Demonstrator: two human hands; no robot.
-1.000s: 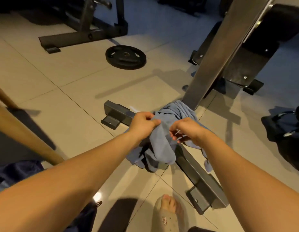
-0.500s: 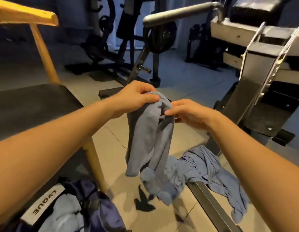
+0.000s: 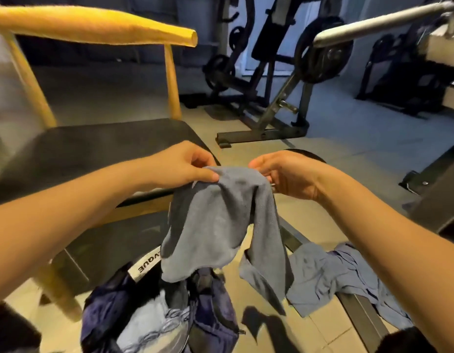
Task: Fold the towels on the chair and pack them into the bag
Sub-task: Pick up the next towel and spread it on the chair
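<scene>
Now towel [image 3: 215,225] hanging lengthwise, top edge pinched

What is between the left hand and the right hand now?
In the head view, the top edge of a grey towel spans the gap. The left hand pinches one end and the right hand holds the other.

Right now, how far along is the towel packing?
Done: pale fabric lies in the open bag, possibly a packed towel. In hand: left hand and right hand pinch the grey towel by its top edge, hanging unfolded over the bag. Left: fold and pack it, then the blue cloth crumpled on the floor.
</scene>
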